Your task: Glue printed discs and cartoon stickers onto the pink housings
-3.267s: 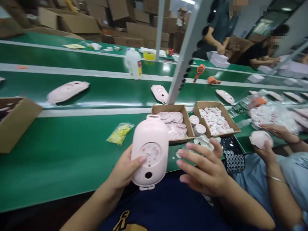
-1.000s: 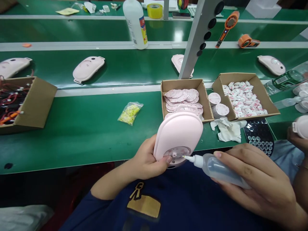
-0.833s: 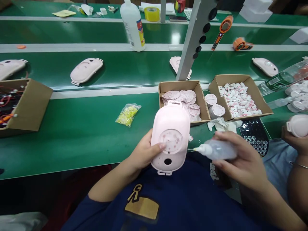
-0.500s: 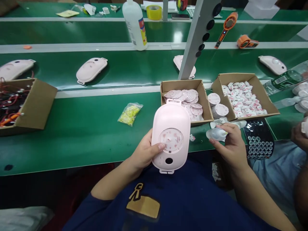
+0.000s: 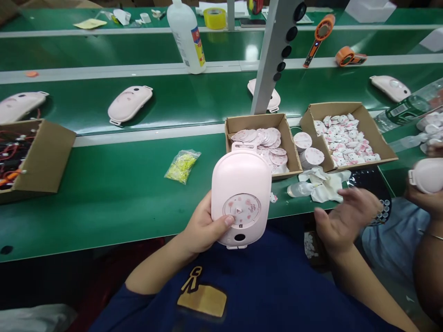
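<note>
My left hand (image 5: 207, 226) grips a pale pink oval plastic casing (image 5: 242, 177) by its lower left side, thumb lying on the front. Set into the casing is a round printed disc (image 5: 246, 207) with pink marks, and a dark oval spot sits below it. To the right, my right hand (image 5: 346, 221) is empty and slightly blurred, its thumb apart from the fingers. A small clear bottle (image 5: 299, 189) lies on its side at the bench edge, beside a crumpled white cloth (image 5: 328, 184). A little kitty-shaped piece (image 5: 273, 198) rests just right of the casing.
Cardboard boxes hold round discs (image 5: 277, 138), kitty-shaped pieces (image 5: 349, 138) and wired parts (image 5: 15, 152). A bag of yellow-green bits (image 5: 182, 167) lies on the bench. Similar casings (image 5: 129, 105) sit on the green belt behind a grey post (image 5: 268, 60). A co-worker's hand holds another casing (image 5: 429, 175).
My right hand has let go of the small bottle, which now lies by the cloth, and has moved right and opened. The co-worker's casing has come further into view.
</note>
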`<state>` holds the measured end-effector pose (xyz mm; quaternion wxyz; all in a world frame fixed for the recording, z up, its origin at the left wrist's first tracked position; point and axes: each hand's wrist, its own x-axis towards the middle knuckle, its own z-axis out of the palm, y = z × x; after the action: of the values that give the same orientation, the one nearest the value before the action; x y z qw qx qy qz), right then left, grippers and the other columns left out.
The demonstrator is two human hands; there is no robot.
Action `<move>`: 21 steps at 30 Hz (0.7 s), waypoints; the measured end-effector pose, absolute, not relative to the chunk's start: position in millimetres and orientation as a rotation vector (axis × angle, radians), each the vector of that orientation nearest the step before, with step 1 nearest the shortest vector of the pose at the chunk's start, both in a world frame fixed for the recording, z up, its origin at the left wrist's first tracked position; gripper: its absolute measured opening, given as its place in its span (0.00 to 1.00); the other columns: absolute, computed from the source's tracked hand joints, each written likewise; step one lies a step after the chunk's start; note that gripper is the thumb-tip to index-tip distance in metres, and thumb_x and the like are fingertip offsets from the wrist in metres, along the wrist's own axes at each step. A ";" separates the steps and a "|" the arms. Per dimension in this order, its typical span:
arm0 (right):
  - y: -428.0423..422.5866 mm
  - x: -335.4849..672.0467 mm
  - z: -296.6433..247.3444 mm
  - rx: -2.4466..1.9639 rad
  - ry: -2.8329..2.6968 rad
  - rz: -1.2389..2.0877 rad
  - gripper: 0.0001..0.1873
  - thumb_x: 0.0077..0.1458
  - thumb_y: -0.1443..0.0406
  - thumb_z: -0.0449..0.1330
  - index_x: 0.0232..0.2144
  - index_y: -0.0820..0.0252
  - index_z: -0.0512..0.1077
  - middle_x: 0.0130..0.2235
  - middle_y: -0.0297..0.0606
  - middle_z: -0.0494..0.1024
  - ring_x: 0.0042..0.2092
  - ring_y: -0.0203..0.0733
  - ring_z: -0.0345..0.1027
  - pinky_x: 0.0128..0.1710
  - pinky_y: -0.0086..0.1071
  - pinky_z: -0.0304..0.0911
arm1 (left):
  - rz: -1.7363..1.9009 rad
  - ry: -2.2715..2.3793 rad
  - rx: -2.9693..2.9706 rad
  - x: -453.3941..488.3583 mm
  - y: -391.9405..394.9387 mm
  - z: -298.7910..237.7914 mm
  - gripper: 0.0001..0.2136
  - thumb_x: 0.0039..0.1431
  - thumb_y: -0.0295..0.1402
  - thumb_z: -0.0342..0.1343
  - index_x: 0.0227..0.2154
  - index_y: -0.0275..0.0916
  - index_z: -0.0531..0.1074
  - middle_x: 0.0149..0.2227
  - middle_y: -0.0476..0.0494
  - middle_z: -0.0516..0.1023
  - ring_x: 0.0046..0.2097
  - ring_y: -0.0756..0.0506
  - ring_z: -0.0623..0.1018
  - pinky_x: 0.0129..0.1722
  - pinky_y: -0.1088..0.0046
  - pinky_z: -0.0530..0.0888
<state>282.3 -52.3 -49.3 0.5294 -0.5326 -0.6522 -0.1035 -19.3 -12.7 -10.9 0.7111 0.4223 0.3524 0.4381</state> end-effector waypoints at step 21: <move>-37.1 188.9 26.6 -1.460 -1.897 0.222 0.10 0.52 0.70 0.59 0.37 0.55 0.64 0.30 0.31 0.72 0.29 0.35 0.69 0.28 0.28 0.67 | 0.941 0.954 1.501 -6.3 -19.5 -10.6 0.19 0.52 0.28 0.61 0.48 0.35 0.72 0.41 0.40 0.83 0.39 0.40 0.81 0.38 0.66 0.77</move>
<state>188.9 -37.1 26.6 0.3606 -0.5663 -0.7361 0.0863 -6.3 -19.5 -10.6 0.5352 0.6300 0.4007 0.3952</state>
